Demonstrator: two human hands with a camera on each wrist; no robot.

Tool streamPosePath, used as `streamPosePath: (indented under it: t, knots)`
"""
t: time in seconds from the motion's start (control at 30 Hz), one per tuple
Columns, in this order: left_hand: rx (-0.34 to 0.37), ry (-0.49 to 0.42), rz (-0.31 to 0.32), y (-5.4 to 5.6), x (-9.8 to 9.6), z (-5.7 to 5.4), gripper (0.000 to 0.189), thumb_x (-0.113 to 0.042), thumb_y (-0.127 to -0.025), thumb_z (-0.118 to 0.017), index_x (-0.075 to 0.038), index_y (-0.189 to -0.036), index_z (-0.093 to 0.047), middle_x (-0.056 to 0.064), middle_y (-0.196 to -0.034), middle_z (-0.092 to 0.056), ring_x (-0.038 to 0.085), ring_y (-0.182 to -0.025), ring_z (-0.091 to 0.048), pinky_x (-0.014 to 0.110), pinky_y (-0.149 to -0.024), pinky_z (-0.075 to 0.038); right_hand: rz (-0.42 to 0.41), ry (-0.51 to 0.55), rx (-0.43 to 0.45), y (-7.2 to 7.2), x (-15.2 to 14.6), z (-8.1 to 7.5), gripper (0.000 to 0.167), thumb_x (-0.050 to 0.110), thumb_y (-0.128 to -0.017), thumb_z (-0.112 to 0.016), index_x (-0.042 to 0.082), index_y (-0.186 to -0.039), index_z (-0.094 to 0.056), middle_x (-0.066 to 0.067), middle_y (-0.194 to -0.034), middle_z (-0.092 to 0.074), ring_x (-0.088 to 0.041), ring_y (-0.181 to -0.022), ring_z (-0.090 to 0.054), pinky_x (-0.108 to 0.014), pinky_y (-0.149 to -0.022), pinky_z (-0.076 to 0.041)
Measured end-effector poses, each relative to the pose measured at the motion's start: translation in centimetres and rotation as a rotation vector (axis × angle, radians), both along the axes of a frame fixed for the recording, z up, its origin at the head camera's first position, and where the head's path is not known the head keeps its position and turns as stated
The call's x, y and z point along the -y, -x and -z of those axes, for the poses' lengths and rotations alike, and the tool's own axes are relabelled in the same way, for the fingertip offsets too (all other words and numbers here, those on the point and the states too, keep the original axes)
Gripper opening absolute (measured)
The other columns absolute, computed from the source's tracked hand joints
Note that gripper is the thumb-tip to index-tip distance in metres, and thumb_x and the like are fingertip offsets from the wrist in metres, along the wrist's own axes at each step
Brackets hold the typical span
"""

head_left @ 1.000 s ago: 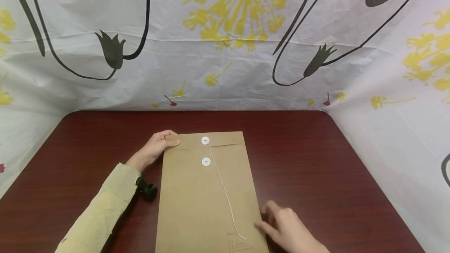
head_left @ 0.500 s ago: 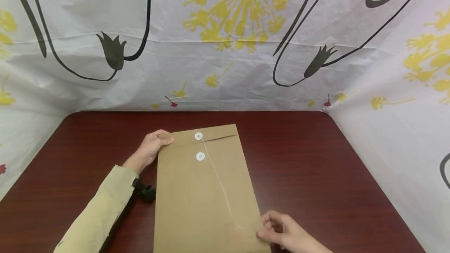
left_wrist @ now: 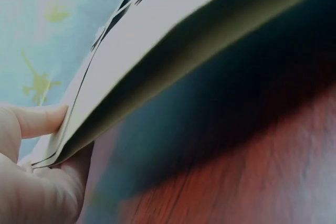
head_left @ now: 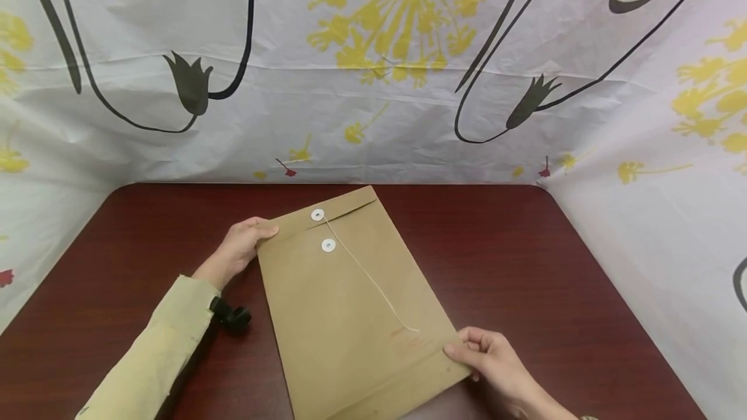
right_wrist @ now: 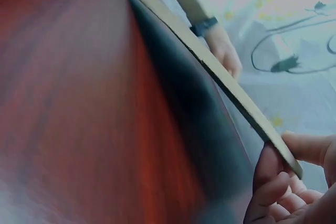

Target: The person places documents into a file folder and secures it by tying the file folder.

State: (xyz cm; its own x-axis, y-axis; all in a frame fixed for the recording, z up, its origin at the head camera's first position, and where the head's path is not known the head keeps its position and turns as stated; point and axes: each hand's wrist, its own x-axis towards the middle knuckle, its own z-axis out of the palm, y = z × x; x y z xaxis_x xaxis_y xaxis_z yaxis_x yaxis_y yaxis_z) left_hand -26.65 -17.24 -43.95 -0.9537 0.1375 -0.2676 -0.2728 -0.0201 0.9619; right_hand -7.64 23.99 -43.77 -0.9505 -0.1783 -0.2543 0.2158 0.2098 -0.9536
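Observation:
A brown paper document envelope [head_left: 344,297] is held tilted above the table, with two white button discs near its flap and a loose pale string [head_left: 367,274] trailing across its front. My left hand [head_left: 236,248] pinches its upper left corner, thumb on the front face. At the lower right corner, my right hand [head_left: 493,361] grips the edge between thumb and fingers. In the left wrist view the envelope [left_wrist: 157,40] shows its long side with a shadow below. The right wrist view shows its bottom edge [right_wrist: 226,80] lifted off the table.
The dark red wooden table [head_left: 502,258] extends on both sides of the envelope. A white sheet [head_left: 268,37] with yellow and grey flower prints hangs behind and at the sides. A black wrist mount [head_left: 232,316] sits at the left sleeve.
The right hand has closed on the lower right corner and raised it. The envelope has turned, its top shifting left and its bottom right; its lower edge now shows.

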Motion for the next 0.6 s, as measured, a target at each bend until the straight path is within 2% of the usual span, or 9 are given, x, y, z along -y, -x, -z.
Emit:
streamPosePath:
  t: [0.17, 0.27, 0.37, 0.6]
  knots:
    - [0.015, 0.148, 0.040, -1.1, 1.2, -0.3, 0.012, -0.020, -0.089, -0.065, -0.010, -0.092, -0.060, -0.005, -0.080, -0.059, 0.009, -0.070, -0.057, 0.025, -0.065, -0.049, 0.128, -0.060, 0.023, 2.0, -1.0, -0.5, 0.013, 0.018, -0.083, -0.069, 0.008, -0.076, -0.064, 0.005, -0.062, -0.062, -0.007, -0.053, -0.050, -0.021, -0.050, -0.040]
    - [0.019, 0.203, 0.068, -2.0, 2.0, -0.4, 0.010, -0.021, -0.087, -0.066, -0.011, -0.087, -0.062, -0.005, -0.077, -0.060, 0.009, -0.066, -0.058, 0.025, -0.062, -0.050, 0.202, -0.083, 0.037, 3.5, -1.9, -0.9, 0.013, 0.019, -0.082, -0.070, 0.013, -0.072, -0.066, 0.006, -0.060, -0.059, -0.007, -0.053, -0.048, -0.022, -0.050, -0.039]
    - [0.010, 0.218, 0.105, -3.0, 2.5, -0.3, 0.009, -0.019, -0.086, -0.067, -0.011, -0.084, -0.064, -0.004, -0.073, -0.061, 0.009, -0.062, -0.060, 0.026, -0.060, -0.051, 0.243, -0.107, 0.041, 5.1, -2.7, -1.3, 0.015, 0.022, -0.082, -0.071, 0.014, -0.070, -0.066, 0.007, -0.059, -0.057, -0.008, -0.053, -0.046, -0.023, -0.050, -0.039]
    - [-0.011, 0.173, 0.212, -5.8, 2.9, 0.1, 0.007, -0.013, -0.087, -0.064, -0.007, -0.082, -0.062, 0.000, -0.072, -0.065, 0.013, -0.061, -0.065, 0.029, -0.061, -0.054, 0.247, -0.162, 0.049, 9.0, -4.0, -1.8, 0.013, 0.027, -0.081, -0.073, 0.017, -0.074, -0.070, 0.009, -0.060, -0.057, -0.007, -0.052, -0.047, -0.024, -0.050, -0.041]
